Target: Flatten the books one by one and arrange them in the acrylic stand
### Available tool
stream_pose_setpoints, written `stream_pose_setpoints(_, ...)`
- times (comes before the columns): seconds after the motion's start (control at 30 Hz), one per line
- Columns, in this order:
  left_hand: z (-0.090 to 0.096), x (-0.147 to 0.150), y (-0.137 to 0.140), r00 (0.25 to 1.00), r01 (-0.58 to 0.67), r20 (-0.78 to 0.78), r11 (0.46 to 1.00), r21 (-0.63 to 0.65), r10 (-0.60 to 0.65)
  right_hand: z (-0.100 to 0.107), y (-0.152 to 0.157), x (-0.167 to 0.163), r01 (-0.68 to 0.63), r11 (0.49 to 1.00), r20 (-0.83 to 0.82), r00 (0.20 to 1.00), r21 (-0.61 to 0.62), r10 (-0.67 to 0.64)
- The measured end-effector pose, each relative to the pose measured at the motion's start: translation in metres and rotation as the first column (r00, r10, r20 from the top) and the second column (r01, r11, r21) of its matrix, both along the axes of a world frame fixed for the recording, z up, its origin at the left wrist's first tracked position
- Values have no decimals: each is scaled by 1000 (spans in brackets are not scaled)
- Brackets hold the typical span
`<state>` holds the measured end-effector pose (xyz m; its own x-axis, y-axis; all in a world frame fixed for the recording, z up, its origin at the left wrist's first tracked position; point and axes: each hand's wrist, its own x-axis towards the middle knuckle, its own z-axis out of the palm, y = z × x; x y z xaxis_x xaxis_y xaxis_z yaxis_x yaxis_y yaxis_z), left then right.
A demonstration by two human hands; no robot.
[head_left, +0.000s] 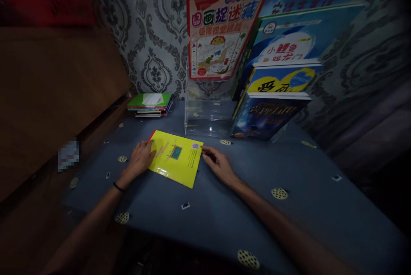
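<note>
A thin yellow book [175, 159] lies flat on the cloth-covered table, its small green board picture and QR code facing up. At its left edge is my left hand [141, 157], with the thumb over the cover and the fingers along the red spine side. My right hand [220, 166] is beside the opposite edge, its fingers loosely bent and fingertips at the upper right corner; nothing shows inside it. Just behind the book stands a clear acrylic rack [210, 127], whose upper left tier holds a red-bordered picture book [221, 59].
On the rack's right side, several books rise in tiers, with a dark blue book [269, 114] lowest and a blue-and-yellow book [285, 78] above. A small book stack [150, 104] lies at the back left. A brown wooden panel [48, 95] borders the patterned tablecloth [218, 219].
</note>
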<state>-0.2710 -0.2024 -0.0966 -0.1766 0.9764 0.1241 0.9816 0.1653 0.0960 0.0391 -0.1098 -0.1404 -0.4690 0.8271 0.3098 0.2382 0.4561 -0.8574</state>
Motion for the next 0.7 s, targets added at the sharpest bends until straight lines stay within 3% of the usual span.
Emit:
stream_pose_setpoints(0.17, 2, 13, -18, 965, 178, 190, 983, 40, -183, 5, 7, 12, 157, 957, 141, 971, 243, -195)
stream_pose_setpoints(0.33, 6, 16, -6, 941, 196, 260, 976, 98, -215, 4, 7, 16, 102, 905, 315, 916, 413, -247)
stream_pose_setpoints(0.5, -3, 1, 18, 927, 197, 285, 964, 180, -243, 4, -2, 14, 44, 879, 426, 863, 474, -273)
stream_pose_setpoints(0.7, -14, -4, 20, 917, 224, 286, 952, 210, -279, 3, -4, 14, 30, 883, 404, 882, 469, -244)
